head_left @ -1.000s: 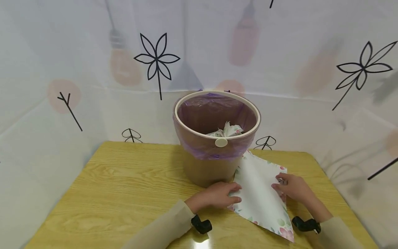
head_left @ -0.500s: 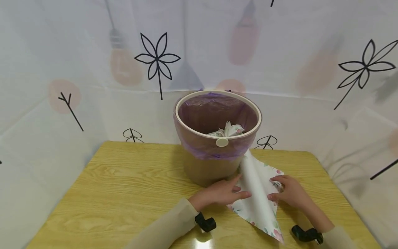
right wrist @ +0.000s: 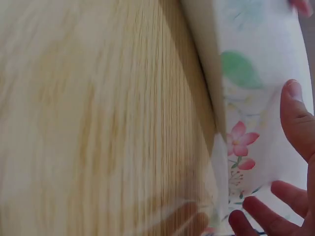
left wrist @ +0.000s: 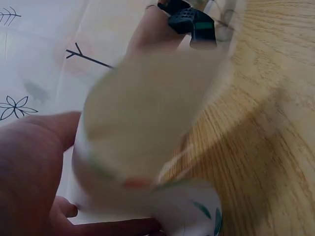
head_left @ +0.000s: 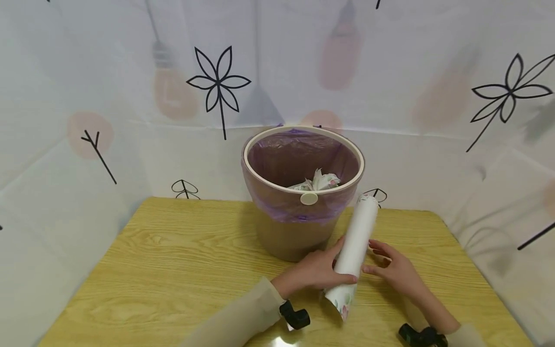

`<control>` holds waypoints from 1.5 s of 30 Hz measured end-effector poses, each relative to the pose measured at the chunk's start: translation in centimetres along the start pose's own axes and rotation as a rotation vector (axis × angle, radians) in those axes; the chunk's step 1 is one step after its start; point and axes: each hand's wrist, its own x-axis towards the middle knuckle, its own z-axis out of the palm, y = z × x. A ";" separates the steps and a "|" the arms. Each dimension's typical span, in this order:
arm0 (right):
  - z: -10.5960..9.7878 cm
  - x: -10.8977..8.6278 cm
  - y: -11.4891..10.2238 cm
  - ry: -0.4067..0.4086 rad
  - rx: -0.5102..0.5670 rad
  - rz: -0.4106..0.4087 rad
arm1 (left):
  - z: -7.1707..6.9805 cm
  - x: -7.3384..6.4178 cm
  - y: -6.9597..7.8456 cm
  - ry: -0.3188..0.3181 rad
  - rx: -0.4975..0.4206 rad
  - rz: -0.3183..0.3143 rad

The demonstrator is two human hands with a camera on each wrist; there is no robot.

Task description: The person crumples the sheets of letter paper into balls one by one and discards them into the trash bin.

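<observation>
A sheet of white floral paper (head_left: 358, 236) is curled into a tube right of the bin, its far end raised off the table. Its flowered edge shows at the near end, and in the right wrist view pink blossoms run along the paper (right wrist: 266, 105). My left hand (head_left: 318, 271) grips the tube's lower left side, thumb across the top; in the left wrist view the left hand (left wrist: 29, 162) is around the tube beside its blurred opening. Just to the right, my right hand (head_left: 396, 272) has its fingers spread and loosely bent, close against the paper without gripping it.
A brown bin (head_left: 290, 241) with a cream rim and a purple liner bag (head_left: 277, 205) stands at the back of the wooden table (head_left: 165, 270). Crumpled floral paper (head_left: 324, 180) lies inside it. A patterned white cloth (head_left: 130, 62) hangs behind.
The sheet, lying flat earlier, is now rolled into a narrow tube, with its far end lifted. My left hand has shifted right and taken hold of it; the right hand has moved left.
</observation>
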 end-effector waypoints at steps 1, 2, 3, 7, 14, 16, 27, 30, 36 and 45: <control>0.1 0.0 -0.1 0.002 0.024 -0.001 | 0.1 0.0 0.0 0.003 0.012 0.003; 0.3 0.0 -0.3 0.011 0.037 0.001 | 0.2 0.1 0.0 0.005 0.019 0.007; 0.3 0.0 -0.4 0.021 0.044 0.003 | 0.2 0.1 0.0 0.008 0.028 0.010; 0.5 -0.2 -1.4 0.066 0.078 0.025 | 0.3 0.0 0.2 0.041 0.058 0.031; 0.2 -0.4 -3.9 0.119 0.147 0.092 | -0.1 -0.2 0.6 0.135 0.132 0.124; 0.1 -0.3 -4.7 0.131 0.155 0.129 | -0.1 -0.3 0.7 0.137 0.144 0.147; 0.4 0.0 -7.1 0.311 0.290 0.211 | -0.3 -0.6 1.2 0.108 0.220 0.187; 0.7 0.2 -7.4 0.388 0.343 0.190 | -0.4 -0.6 1.3 0.090 0.196 0.178; 0.8 0.4 -7.7 0.517 0.358 0.142 | -0.8 -0.8 1.5 0.069 0.169 0.219; 0.1 0.4 -7.5 0.563 0.242 0.133 | -1.6 -0.9 1.2 0.088 0.049 0.311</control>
